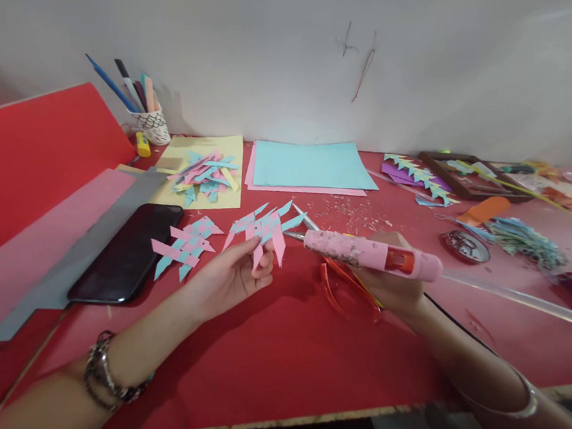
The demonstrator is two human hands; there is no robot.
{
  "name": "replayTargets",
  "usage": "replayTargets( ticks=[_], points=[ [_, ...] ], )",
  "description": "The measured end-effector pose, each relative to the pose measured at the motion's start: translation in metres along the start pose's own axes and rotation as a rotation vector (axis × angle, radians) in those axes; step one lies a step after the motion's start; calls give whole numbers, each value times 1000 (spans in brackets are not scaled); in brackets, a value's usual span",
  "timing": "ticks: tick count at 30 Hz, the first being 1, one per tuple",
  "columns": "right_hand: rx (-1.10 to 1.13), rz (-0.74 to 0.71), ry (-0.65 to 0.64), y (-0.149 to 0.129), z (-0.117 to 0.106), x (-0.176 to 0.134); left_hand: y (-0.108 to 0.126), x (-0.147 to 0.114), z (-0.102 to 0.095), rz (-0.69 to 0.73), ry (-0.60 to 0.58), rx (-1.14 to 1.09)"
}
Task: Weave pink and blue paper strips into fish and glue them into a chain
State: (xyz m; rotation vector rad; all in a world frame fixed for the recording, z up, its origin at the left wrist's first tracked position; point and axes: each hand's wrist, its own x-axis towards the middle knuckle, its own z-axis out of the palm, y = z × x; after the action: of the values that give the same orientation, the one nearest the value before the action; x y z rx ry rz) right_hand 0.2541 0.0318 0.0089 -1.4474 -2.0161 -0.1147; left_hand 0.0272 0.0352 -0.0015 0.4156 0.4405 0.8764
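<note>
My left hand (238, 273) pinches a woven paper fish (268, 227) in pink and light blue strips. In my right hand (393, 285) is a pink hot glue gun (367, 253), its metal nozzle pointing left, close to the right side of the paper fish. A clear glue stick (522, 301) sticks out of the gun's back end. Left of my left hand lies another woven paper fish (187, 244), beside a black phone (129, 251). Scissors with red handles (335, 296) rest on the table under the glue gun, partly hidden by it.
Cut paper strips (209, 174) are heaped on a yellow sheet (172, 196) at the back. Blue and pink sheets (312, 163) lie against the wall. A pen cup (152, 124) stands at the back left. On the right are a wooden tray (465, 185), a small round dish (464, 246) and a tassel bundle (525, 240).
</note>
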Motion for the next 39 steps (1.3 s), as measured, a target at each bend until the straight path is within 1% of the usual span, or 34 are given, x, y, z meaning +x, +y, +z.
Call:
replayTargets(
  ticks=[7,10,12,16,20,24,29,34,39],
  points=[
    [-50,-19,54,-1,-1,0,1,-2,0,-8,25,40],
    [-15,-14,27,0,-1,0,1,-1,1,-13,46,60],
    [-30,-23,10,1,-1,0,0,-1,2,-11,59,79],
    [-94,-40,66,3,2,-2,1,-1,5,-5,76,104],
    [-77,-42,84,3,3,-3,1,-1,6,-3,69,116],
    [-69,-29,62,3,3,-3,1,-1,5,3,53,121],
    [-41,-4,12,1,1,-2,1,-1,4,14,60,128],
    [-45,0,30,0,-1,0,1,-2,5,12,59,133],
    [-73,17,-7,-1,-3,0,1,-2,6,18,57,129]
  ],
)
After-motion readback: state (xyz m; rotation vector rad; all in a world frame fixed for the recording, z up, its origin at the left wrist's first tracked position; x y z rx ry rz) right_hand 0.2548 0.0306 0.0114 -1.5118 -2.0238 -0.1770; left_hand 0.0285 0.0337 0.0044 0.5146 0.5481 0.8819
